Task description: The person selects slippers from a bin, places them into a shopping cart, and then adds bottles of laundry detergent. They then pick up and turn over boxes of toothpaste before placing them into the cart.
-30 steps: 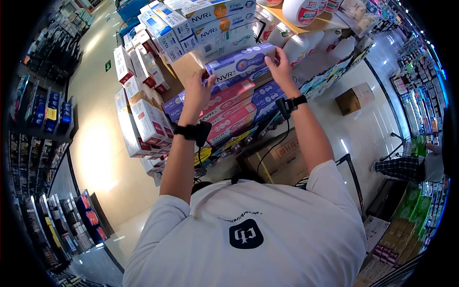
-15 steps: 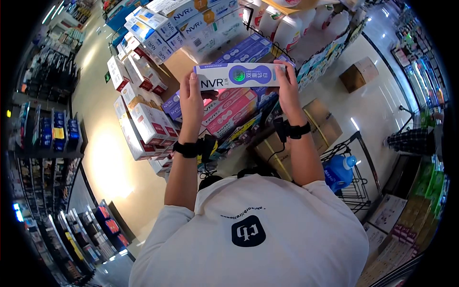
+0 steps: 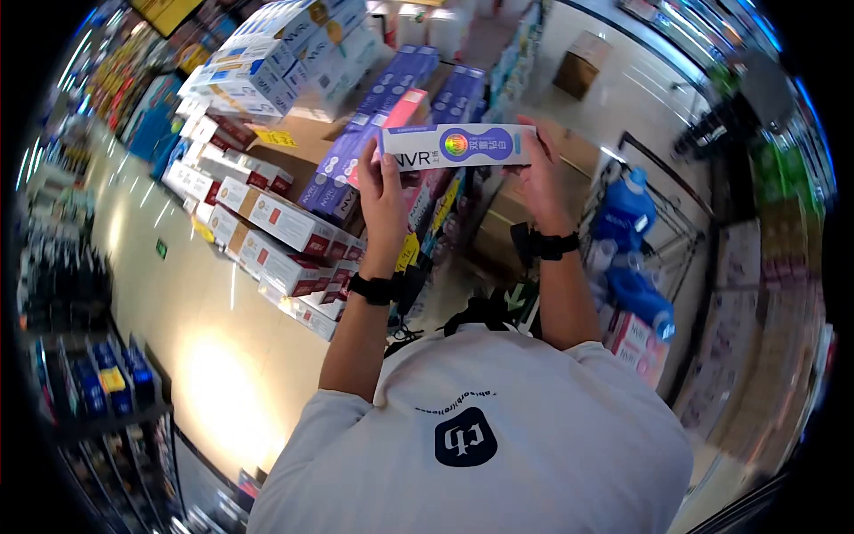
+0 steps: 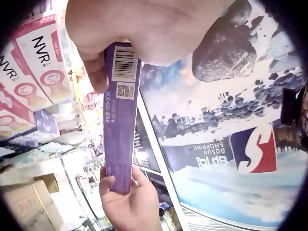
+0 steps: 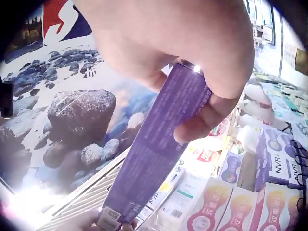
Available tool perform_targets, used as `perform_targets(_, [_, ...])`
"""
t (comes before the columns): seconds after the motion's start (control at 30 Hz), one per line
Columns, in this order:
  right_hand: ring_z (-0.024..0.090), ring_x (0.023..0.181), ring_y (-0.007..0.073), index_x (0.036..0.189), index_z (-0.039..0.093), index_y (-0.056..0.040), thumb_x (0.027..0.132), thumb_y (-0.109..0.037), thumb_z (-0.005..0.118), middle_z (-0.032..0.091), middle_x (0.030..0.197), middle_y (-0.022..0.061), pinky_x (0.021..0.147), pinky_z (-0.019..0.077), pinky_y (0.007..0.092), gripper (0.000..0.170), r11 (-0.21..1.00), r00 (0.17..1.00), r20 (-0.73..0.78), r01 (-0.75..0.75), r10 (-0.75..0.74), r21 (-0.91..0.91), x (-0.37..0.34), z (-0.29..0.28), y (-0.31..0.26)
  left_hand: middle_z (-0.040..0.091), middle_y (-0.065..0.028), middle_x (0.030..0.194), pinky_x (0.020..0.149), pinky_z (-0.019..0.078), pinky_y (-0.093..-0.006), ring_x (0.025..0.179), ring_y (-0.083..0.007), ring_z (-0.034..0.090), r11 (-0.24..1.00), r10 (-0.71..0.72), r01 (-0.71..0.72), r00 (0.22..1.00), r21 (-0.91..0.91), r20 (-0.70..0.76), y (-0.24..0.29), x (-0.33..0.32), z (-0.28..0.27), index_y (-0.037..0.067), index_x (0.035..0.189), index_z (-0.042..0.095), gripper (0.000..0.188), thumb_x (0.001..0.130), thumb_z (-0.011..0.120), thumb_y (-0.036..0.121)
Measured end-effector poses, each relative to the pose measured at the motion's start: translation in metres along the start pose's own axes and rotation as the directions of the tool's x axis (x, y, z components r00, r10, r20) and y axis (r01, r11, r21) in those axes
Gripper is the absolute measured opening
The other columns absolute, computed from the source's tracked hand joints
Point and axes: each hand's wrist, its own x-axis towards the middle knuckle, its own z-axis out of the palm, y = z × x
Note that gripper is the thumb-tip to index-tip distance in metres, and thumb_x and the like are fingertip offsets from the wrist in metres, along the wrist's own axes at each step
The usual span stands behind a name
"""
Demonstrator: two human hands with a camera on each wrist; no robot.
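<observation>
A long white and purple toothpaste box (image 3: 458,147) marked NVR is held level between both hands, its printed front turned up in the head view. My left hand (image 3: 383,198) grips its left end, thumb on the front edge. At the other end, my right hand (image 3: 543,182) pinches the box with its fingers. In the left wrist view the purple narrow side with a barcode (image 4: 123,65) shows, the right hand (image 4: 130,207) at its far end. The right wrist view shows the purple underside (image 5: 154,139) running down to the left hand (image 5: 79,224).
Behind the box, purple cartons (image 3: 351,160) are stacked on a display with white and red cartons (image 3: 276,214) and blue-white cartons (image 3: 285,58). To the right stands a wire cart (image 3: 685,231) holding blue bottles (image 3: 627,209). Cardboard boxes (image 3: 583,67) sit on the floor.
The toothpaste box was lifted off the purple stack and brought toward the body, turned front-up. The view has swung right, so the cart with blue bottles shows more fully.
</observation>
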Motion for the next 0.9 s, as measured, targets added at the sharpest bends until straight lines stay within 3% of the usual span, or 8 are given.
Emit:
perform_targets(0.1, [0.060,0.086,0.0157,0.130,0.049,-0.0055,0.098,-0.021,0.047,0.060,0.105,0.0067,0.064,0.0506,0.0303,0.035,0.998,0.986,-0.163,0.040,-0.046,-0.040,-0.063,0.005,-0.006,0.054,-0.0081,0.105,0.069,0.0496,-0.0255,0.082,-0.0100,0.055,0.998,0.053,-0.057,0.994,0.040,0.097,-0.005,-0.029,-0.017,0.002,0.142,0.030,0.047,0.101,0.046,0.020])
perform_targets(0.13, [0.060,0.087,0.0155,0.130,0.048,-0.0056,0.096,-0.021,0.050,0.060,0.106,0.0070,0.064,0.0512,0.0303,0.037,0.992,0.980,-0.179,0.068,-0.087,-0.110,-0.087,0.001,-0.009,0.053,-0.0060,0.103,0.068,0.0482,-0.0234,0.082,-0.0090,0.053,0.998,-0.035,0.043,0.987,-0.047,0.159,0.009,-0.044,-0.016,0.003,0.143,0.030,0.048,0.100,0.047,0.017])
perform_targets(0.23, [0.060,0.088,0.0147,0.133,0.045,-0.0059,0.095,-0.020,0.053,0.059,0.107,0.0074,0.065,0.0515,0.0294,0.041,0.969,0.936,-0.328,0.044,-0.126,-0.245,-0.155,-0.009,-0.024,0.058,-0.0073,0.095,0.061,0.0486,-0.0231,0.075,-0.0102,0.057,0.981,-0.086,0.128,0.960,-0.147,0.267,0.012,-0.080,-0.008,0.002,0.137,0.038,0.044,0.099,0.049,0.019])
perform_targets(0.3, [0.059,0.092,0.0152,0.135,0.040,-0.0046,0.094,-0.018,0.057,0.058,0.111,0.0079,0.068,0.0523,0.0285,0.047,0.969,0.920,-0.367,0.047,-0.137,-0.244,-0.192,-0.041,-0.026,0.061,-0.0089,0.094,0.055,0.0493,-0.0233,0.071,-0.0109,0.059,0.975,-0.151,0.196,0.929,-0.104,0.337,0.008,-0.103,-0.001,0.000,0.134,0.040,0.042,0.099,0.049,0.022])
perform_targets(0.57, [0.059,0.097,0.0163,0.137,0.036,0.0055,0.091,-0.012,0.060,0.054,0.117,0.0123,0.075,0.0560,0.0263,0.055,0.956,0.856,-0.498,-0.016,-0.137,-0.291,-0.338,-0.108,-0.065,0.063,-0.0089,0.086,0.047,0.0488,-0.0223,0.057,-0.0111,0.059,0.919,-0.333,0.392,0.713,0.044,0.616,-0.021,-0.191,0.050,0.001,0.129,0.041,0.040,0.097,0.053,0.021])
perform_targets(0.67, [0.059,0.100,0.0172,0.143,0.028,0.0060,0.089,-0.009,0.061,0.053,0.121,0.0156,0.077,0.0562,0.0282,0.064,0.953,0.863,-0.494,-0.054,-0.106,-0.299,-0.373,-0.141,-0.080,0.064,-0.0105,0.090,0.050,0.0510,-0.0242,0.062,-0.0129,0.062,0.884,-0.412,0.433,0.546,0.176,0.730,-0.035,-0.223,0.070,0.002,0.134,0.036,0.047,0.096,0.054,0.023])
perform_targets(0.8, [0.061,0.098,0.0175,0.139,0.035,0.0067,0.087,-0.009,0.063,0.057,0.116,0.0147,0.074,0.0558,0.0273,0.061,0.893,0.757,-0.630,-0.150,-0.172,-0.425,-0.404,-0.206,-0.086,0.063,-0.0102,0.089,0.049,0.0470,-0.0229,0.060,-0.0111,0.060,0.897,-0.406,0.370,0.481,0.240,0.777,-0.039,-0.269,0.117,0.002,0.133,0.037,0.046,0.096,0.054,0.024])
perform_targets(0.9, [0.063,0.095,0.0204,0.136,0.038,0.0062,0.085,-0.012,0.065,0.061,0.111,0.0162,0.077,0.0540,0.0298,0.060,0.815,0.748,-0.616,-0.185,-0.246,-0.550,-0.417,-0.275,-0.096,0.062,-0.0085,0.085,0.050,0.0485,-0.0223,0.061,-0.0108,0.061,0.904,-0.387,0.360,0.461,0.231,0.798,-0.048,-0.300,0.164,0.001,0.131,0.038,0.047,0.094,0.058,0.022])
